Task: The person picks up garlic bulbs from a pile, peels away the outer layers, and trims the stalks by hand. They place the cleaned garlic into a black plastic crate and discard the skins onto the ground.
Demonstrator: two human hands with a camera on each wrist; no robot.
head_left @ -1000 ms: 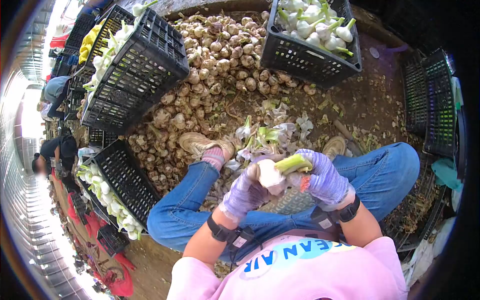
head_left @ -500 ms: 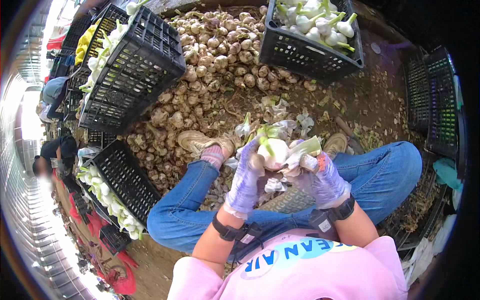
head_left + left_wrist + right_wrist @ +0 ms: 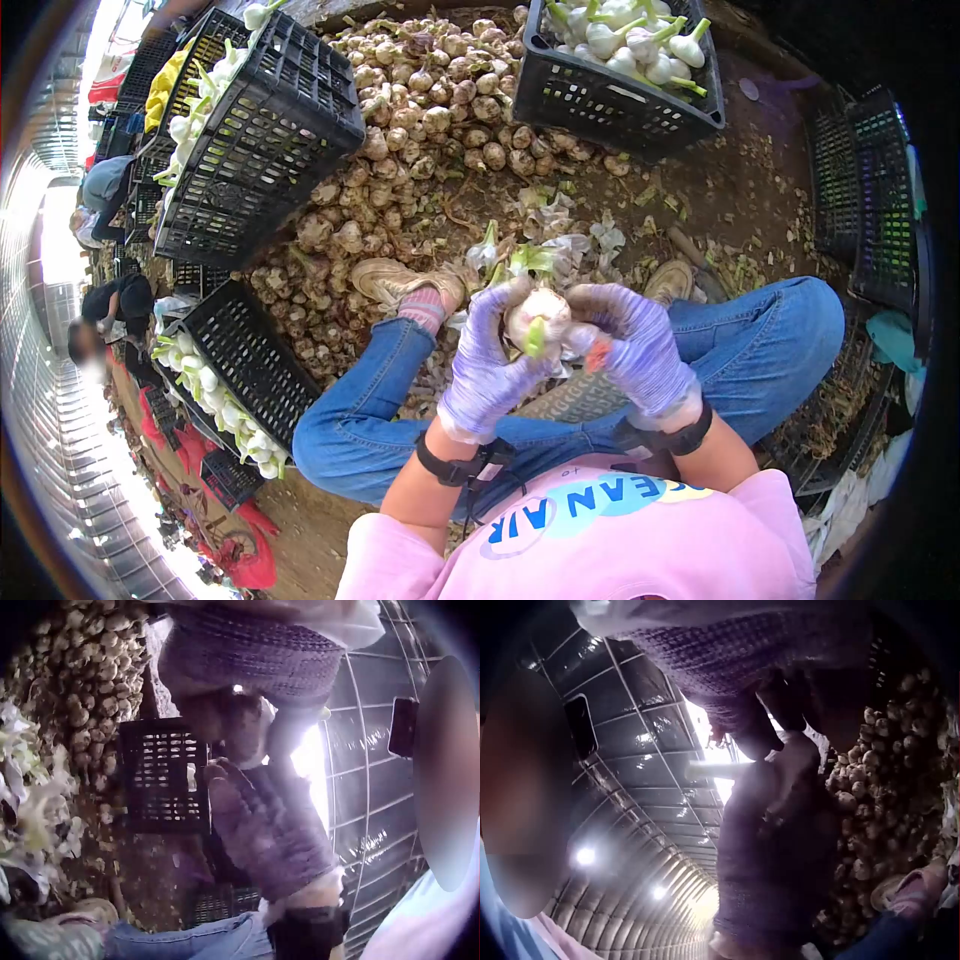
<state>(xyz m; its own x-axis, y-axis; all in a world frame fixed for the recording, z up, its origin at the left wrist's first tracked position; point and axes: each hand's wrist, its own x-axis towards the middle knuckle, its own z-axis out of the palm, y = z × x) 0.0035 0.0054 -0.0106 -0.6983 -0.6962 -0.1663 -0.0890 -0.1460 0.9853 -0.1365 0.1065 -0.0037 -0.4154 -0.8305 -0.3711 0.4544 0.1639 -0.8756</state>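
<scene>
In the head view a pale garlic bulb [image 3: 537, 312] with a short green stem [image 3: 535, 338] turned toward the body is between both hands, above the lap. The left hand [image 3: 482, 375], in a purple knit glove, grips it from the left, fingers over the far side and thumb near the stem. From the right, the gloved right hand [image 3: 645, 350] has curled fingers and thumb on the bulb's side; an orange patch shows on this glove. In the right wrist view the bulb [image 3: 799, 765] is dim and the stem [image 3: 709, 771] sticks out sideways.
A heap of unpeeled garlic [image 3: 430, 110] covers the ground ahead. Black crates of cleaned garlic stand at front right [image 3: 620, 105], front left [image 3: 265, 140] and left [image 3: 245, 350]. Peeled skins [image 3: 560, 255] lie before the knees. Other people [image 3: 120, 300] are at far left.
The bulb has been turned: its stem pointed right, then away to the upper left, and now points toward the body. The loose outer leaves on its right are gone from the right hand.
</scene>
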